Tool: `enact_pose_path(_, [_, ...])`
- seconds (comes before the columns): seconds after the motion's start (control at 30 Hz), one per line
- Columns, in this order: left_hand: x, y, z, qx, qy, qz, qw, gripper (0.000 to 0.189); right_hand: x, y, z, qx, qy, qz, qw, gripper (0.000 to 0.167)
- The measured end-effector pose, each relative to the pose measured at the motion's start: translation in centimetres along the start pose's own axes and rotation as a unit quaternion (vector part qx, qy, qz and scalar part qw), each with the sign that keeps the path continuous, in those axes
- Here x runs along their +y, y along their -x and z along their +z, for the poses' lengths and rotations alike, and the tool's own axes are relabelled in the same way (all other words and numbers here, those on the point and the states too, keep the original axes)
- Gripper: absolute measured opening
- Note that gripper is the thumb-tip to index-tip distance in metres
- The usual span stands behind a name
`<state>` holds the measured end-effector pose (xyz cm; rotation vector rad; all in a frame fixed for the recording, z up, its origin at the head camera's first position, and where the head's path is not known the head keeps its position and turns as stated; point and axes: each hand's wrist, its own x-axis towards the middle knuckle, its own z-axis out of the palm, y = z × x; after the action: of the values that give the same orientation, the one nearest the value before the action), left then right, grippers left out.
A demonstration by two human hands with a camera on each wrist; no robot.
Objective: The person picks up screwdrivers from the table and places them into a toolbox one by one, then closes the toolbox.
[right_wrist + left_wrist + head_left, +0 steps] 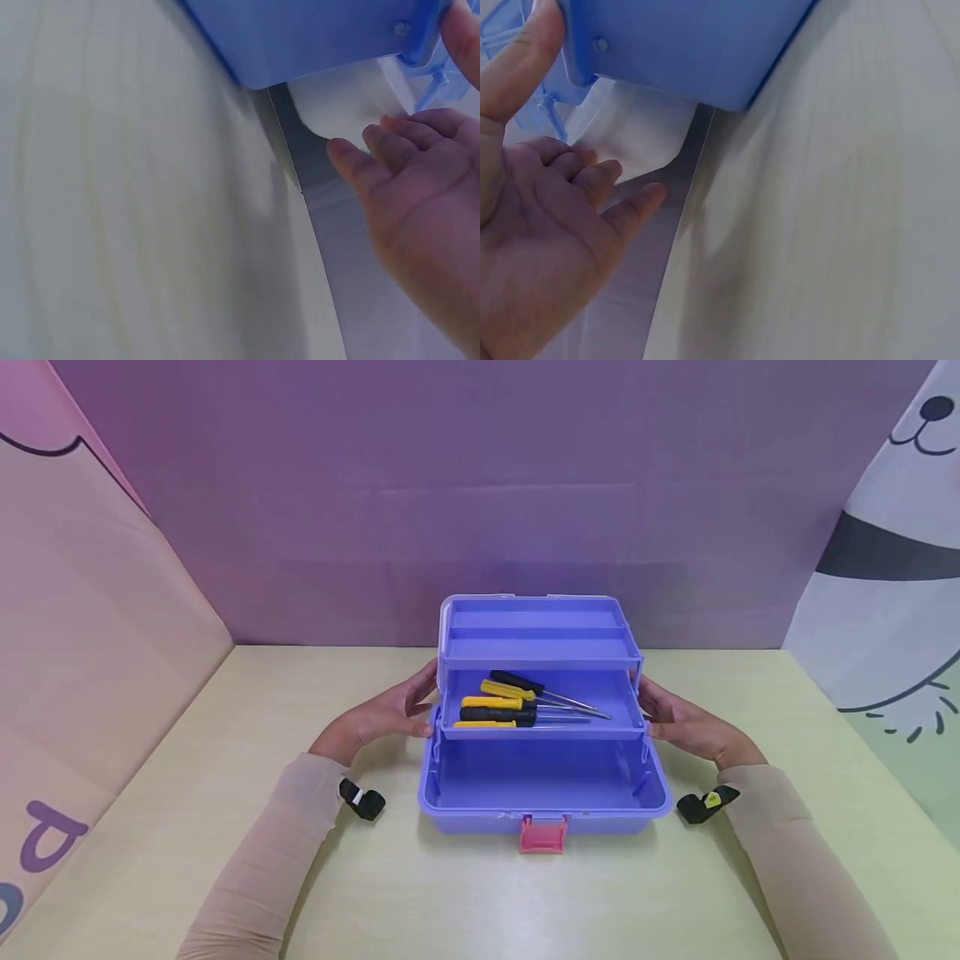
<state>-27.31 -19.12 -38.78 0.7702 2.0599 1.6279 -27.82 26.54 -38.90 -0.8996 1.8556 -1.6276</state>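
A purple-blue plastic toolbox (pixel 480 823) stands with its lid up and its two trays raised in tiers. Several screwdrivers (pixel 498 702) with yellow or black handles lie in the middle tray. The upper tray (pixel 540 647) and the bottom compartment (pixel 536 777) hold nothing visible. At the left side, my left hand (pixel 378 714) touches the box rim with its thumb, its fingers spread toward the translucent lid (pixel 641 124). My right hand (pixel 693 727) mirrors this on the other side, thumb at the rim and fingers (pixel 390 150) by the lid.
A pink latch (pixel 543 835) hangs at the toolbox's front. Beneath is a pale wood-look table (pixel 547 910). A purple backdrop (pixel 517 485) rises close behind the box, with printed panels on both sides. Each wrist wears a small black camera (pixel 367 803).
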Motion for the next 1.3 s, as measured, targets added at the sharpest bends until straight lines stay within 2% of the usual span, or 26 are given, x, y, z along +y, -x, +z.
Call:
enact_pose_path(0.23, [0.7, 0.1, -0.1, 0.020, -0.049, 0.009, 0.9986, 0.118, -0.3, 0.0, 0.0, 0.007, 0.025, -0.009, 0.9996, 0.092])
enact_pose_path(0.4, [1.0, 0.1, -0.2, 0.017, -0.026, 0.014, 0.9994, 0.113, -0.3, 0.1, -0.3, 0.012, 0.034, -0.009, 0.9993, 0.088])
enact_pose_path(0.5, [1.1, 0.0, -0.2, 0.014, -0.002, 0.019, 0.9997, 0.108, -0.4, 0.1, -0.6, 0.009, 0.017, -0.008, 0.9998, 0.084])
enact_pose_path(0.73, [1.4, -0.1, -0.1, 0.018, 0.001, 0.020, 0.9996, 0.105, -0.7, 0.4, -1.0, 0.006, -0.013, -0.022, 0.9996, 0.075])
enact_pose_path(0.97, [1.7, -0.2, 0.1, 0.040, -0.006, -0.001, 0.9992, 0.098, -1.8, 0.2, -0.5, 0.004, -0.079, -0.078, 0.9939, 0.049])
enact_pose_path(1.07, [2.0, -0.3, 0.3, 0.047, -0.010, -0.002, 0.9989, 0.102, -2.4, 0.1, -0.3, 0.028, -0.089, -0.081, 0.9924, 0.038])
enact_pose_path(1.17, [2.2, -0.5, 0.5, 0.053, -0.010, 0.005, 0.9985, 0.112, -3.3, 0.0, 0.2, 0.086, -0.079, -0.047, 0.9921, 0.033])
enact_pose_path(1.3, [2.7, -0.7, 0.7, 0.069, 0.007, 0.013, 0.9975, 0.116, -4.1, -0.3, 0.9, 0.149, -0.090, -0.007, 0.9847, 0.027])
